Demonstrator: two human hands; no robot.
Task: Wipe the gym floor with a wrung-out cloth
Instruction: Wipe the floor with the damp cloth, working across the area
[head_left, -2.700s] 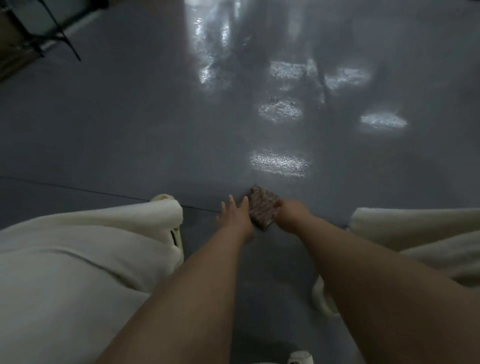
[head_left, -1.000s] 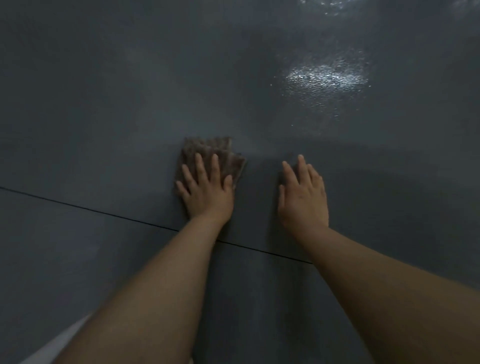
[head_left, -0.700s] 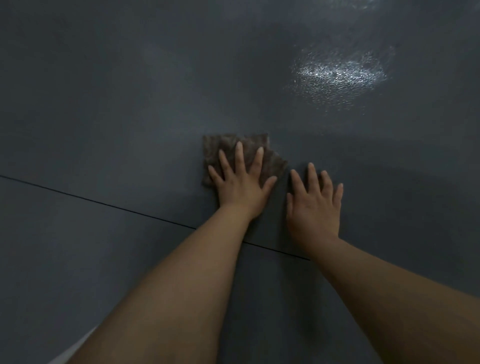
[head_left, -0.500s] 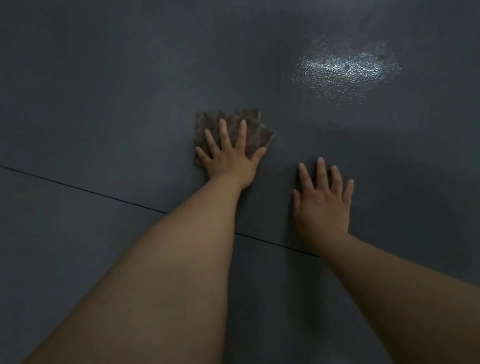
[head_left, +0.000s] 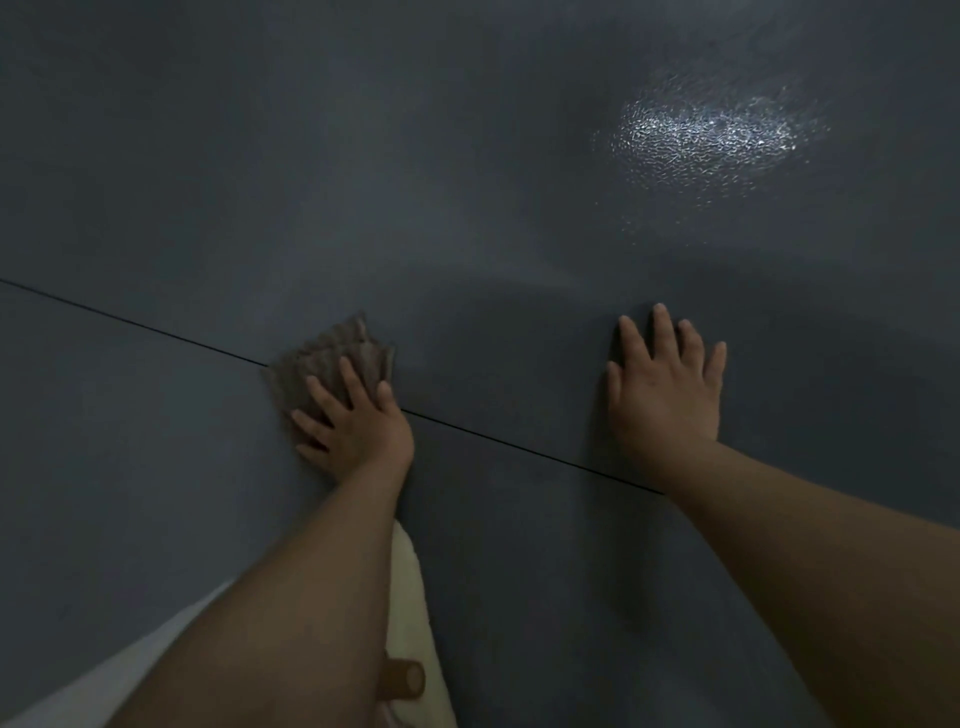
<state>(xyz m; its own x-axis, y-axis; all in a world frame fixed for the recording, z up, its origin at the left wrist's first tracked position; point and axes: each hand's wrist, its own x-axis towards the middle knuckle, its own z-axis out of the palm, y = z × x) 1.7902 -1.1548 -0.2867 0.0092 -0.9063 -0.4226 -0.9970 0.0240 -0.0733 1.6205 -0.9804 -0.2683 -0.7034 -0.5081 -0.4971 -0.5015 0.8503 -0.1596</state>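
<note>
Brown cloth (head_left: 332, 366) is lying on the grey gym floor (head_left: 363, 182), straddling a dark seam (head_left: 156, 330); left hand (head_left: 358, 428) is pressing it with straight fingers, right hand (head_left: 667, 387) is resting flat, fingers spread, well apart

Part of the cloth (head_left: 332, 364) is hidden under the left hand (head_left: 358, 431); both forearms are cut off by the bottom edge.

You have bare floor (head_left: 467, 208) ahead and to both sides; between your left hand (head_left: 358, 431) on the cloth (head_left: 332, 358) and your planted right hand (head_left: 665, 384) lies open floor, your pale garment (head_left: 410, 597) behind
</note>
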